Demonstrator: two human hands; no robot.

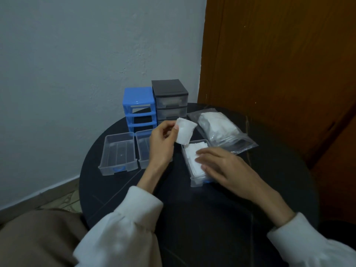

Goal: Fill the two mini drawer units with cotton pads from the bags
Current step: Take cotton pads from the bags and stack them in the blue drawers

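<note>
Above the round black table's middle, my left hand pinches a soft, featherlight white cotton pad by its edge; my right hand, fingers flat, presses pads in the clear plastic drawer.

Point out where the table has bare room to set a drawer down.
Bare table lies near the person, between the sleeves, in front of the empty drawers and the filled drawer. It is crowded further back: blue unit, grey unit, bag.
</note>
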